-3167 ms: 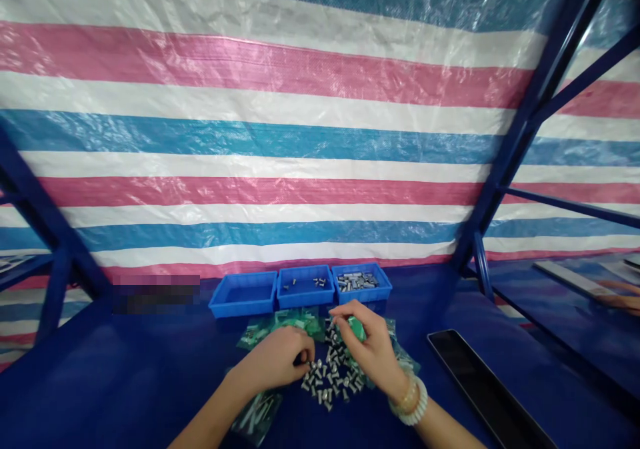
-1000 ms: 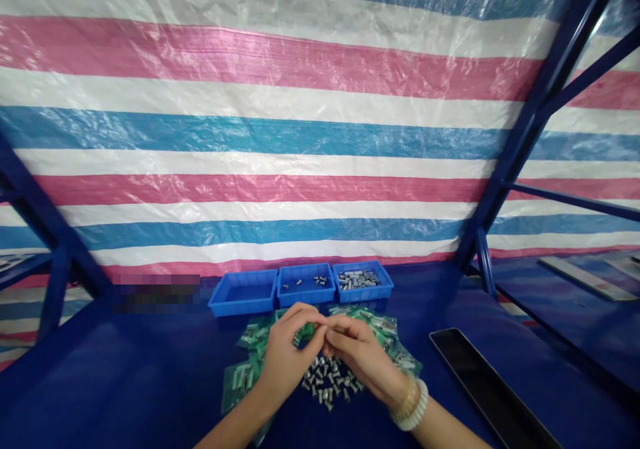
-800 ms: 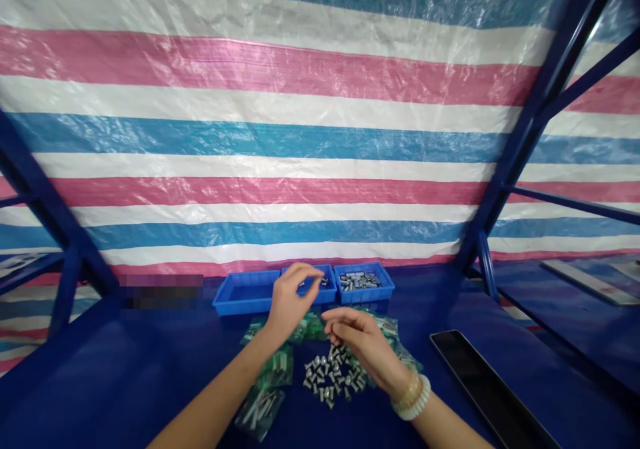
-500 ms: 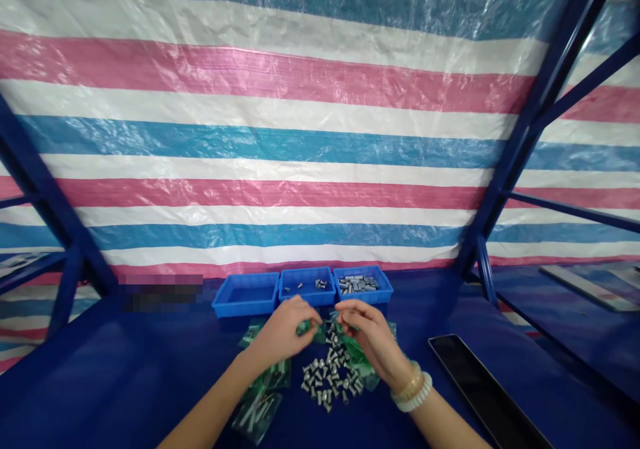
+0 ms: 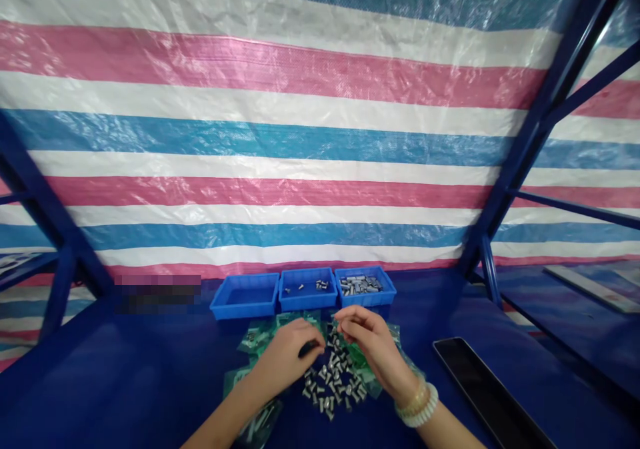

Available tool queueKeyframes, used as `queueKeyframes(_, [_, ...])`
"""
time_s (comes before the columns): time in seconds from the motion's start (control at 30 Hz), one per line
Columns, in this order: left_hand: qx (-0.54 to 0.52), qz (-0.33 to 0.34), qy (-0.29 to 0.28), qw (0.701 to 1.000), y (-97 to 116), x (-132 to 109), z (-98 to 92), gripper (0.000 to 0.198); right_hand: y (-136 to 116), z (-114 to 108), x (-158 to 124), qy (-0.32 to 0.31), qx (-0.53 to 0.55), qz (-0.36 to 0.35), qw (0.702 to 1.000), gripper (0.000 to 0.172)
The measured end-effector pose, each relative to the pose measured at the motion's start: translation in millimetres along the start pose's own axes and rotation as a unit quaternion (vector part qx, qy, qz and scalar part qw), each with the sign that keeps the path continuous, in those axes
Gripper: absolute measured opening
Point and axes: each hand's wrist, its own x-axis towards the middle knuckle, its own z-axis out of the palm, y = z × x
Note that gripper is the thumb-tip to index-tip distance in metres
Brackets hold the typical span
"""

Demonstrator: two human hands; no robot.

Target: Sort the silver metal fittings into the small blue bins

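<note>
Short metal bolts (image 5: pixel 334 386) lie in a loose pile on the blue table, between and in front of my hands. At the pile's left edge is my left hand (image 5: pixel 293 348), its fingers curled and thumb and forefinger closed together. My right hand (image 5: pixel 369 339), with bracelets on the wrist, is over the far right side of the pile, its fingertips pinched. Whatever either hand may hold is too small or hidden to make out. Green-tinted clear plastic bags (image 5: pixel 253 334) lie under and beside my left hand, and more green bags (image 5: pixel 364 364) are beneath my right.
Three blue trays stand in a row behind the hands: a left tray (image 5: pixel 245 313), a middle tray (image 5: pixel 307 300) with a few small screws, and a right tray (image 5: pixel 367 298) with many metal pieces. A dark flat tablet-like device (image 5: pixel 485 389) lies at right. Blue metal posts (image 5: pixel 520 162) flank the table.
My left hand has moved slightly right and nearer to me, with its fingers curled lower beside the bolts. My right hand has shifted only a little. The whole view has tilted slightly.
</note>
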Motion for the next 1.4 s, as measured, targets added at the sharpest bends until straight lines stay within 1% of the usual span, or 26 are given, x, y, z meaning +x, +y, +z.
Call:
queueKeyframes(0.1, [-0.086, -0.024, 0.058, 0.994, 3.6, 1.7, -3.0, 0.014, -0.4, 3.4, -2.6, 0.0, -0.038, -0.028, 0.999, 0.01])
queueKeyframes(0.17, [-0.145, -0.042, 0.09, 0.985, 4.5, 2.2, -2.5, 0.011, -0.6, 7.2, -5.9, -0.008, -0.098, -0.075, 0.992, 0.01])
queueKeyframes(0.27, [-0.217, -0.066, 0.123, 0.966, 2.8, 2.4, 0.0, 0.01, -1.0, 13.0, -11.8, -0.04, -0.193, -0.158, 0.968, 0.018])
queueKeyframes(0.37, [-0.263, -0.09, 0.141, 0.95, 1.2, 2.3, 0.7, 0.01, -1.8, 16.0, -15.4, -0.051, -0.232, -0.2, 0.951, 0.023])
queueKeyframes(0.57, [-0.331, -0.135, 0.142, 0.923, 7.4, 2.7, -2.8, 0.012, -3.9, 16.0, -17.2, -0.047, -0.258, -0.236, 0.936, 0.024])
queueKeyframes(0.67, [-0.376, -0.133, 0.156, 0.904, 9.9, 3.0, -1.4, 0.017, -4.3, 15.1, -17.6, -0.048, -0.264, -0.249, 0.931, 0.024])
queueKeyframes(0.83, [-0.382, -0.127, 0.191, 0.895, 11.3, 1.9, 1.7, 0.022, -7.7, 12.0, -16.9, -0.038, -0.281, -0.267, 0.921, 0.024])
queueKeyframes(0.9, [-0.389, -0.131, 0.184, 0.893, 12.8, 0.6, 1.5, 0.024, -10.3, 11.1, -17.2, -0.046, -0.287, -0.282, 0.914, 0.024])
queueKeyframes(1.03, [-0.409, -0.125, 0.144, 0.892, 16.5, -1.7, -0.7, 0.028, -13.8, 9.4, -17.8, -0.087, -0.308, -0.306, 0.896, 0.028])
queueKeyframes(1.1, [-0.414, -0.12, 0.132, 0.893, 17.7, -2.3, -1.6, 0.029, -13.5, 8.0, -17.2, -0.098, -0.319, -0.315, 0.888, 0.027])
queueKeyframes(1.3, [-0.42, -0.113, 0.117, 0.893, 14.6, -2.6, -0.3, 0.03, -12.9, 6.7, -15.0, -0.09, -0.332, -0.331, 0.879, 0.016])
queueKeyframes(1.4, [-0.426, -0.109, 0.104, 0.892, 12.6, -3.7, 0.1, 0.03, -17.8, 8.3, -16.8, -0.079, -0.331, -0.346, 0.874, 0.015])
